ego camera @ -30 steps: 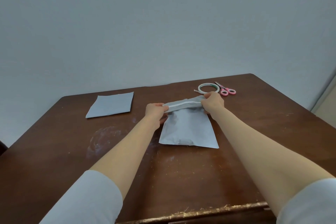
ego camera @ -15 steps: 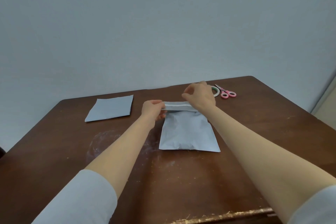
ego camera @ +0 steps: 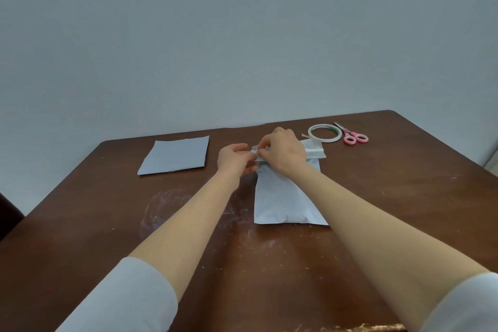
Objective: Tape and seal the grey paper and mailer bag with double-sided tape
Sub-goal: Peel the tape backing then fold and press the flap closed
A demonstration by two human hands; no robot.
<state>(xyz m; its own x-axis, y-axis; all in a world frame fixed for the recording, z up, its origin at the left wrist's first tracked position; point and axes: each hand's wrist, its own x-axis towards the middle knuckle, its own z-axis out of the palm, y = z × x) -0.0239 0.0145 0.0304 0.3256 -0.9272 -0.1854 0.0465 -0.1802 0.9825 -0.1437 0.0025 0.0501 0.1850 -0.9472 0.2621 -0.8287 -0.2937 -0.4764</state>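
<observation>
Grey paper [ego camera: 175,155] lies flat at 10 o'clock on the table [ego camera: 404,197], untouched and well apart from the work. Your left hand [ego camera: 233,159] pinches the left end of the mailer bag's flap [ego camera: 316,153], fingers curled on it.

Your right hand [ego camera: 283,155] held the flap's right end a second ago. It has since crossed to the same left corner, with fingertips [ego camera: 260,153] pinched narrow on the edge. I cannot tell whether they have caught the tape liner.

Judgement: you are starting the liner peel, so the seal is not yet made.

The mailer bag [ego camera: 285,197] lies at centre. Its long axis runs 12 to 6, with the flap end pointing to 12 and the closed bottom toward you. The flap edge runs 9 to 3.

The tape roll [ego camera: 324,133] and pink scissors [ego camera: 354,136] rest at 1 o'clock, just beyond the bag.
</observation>
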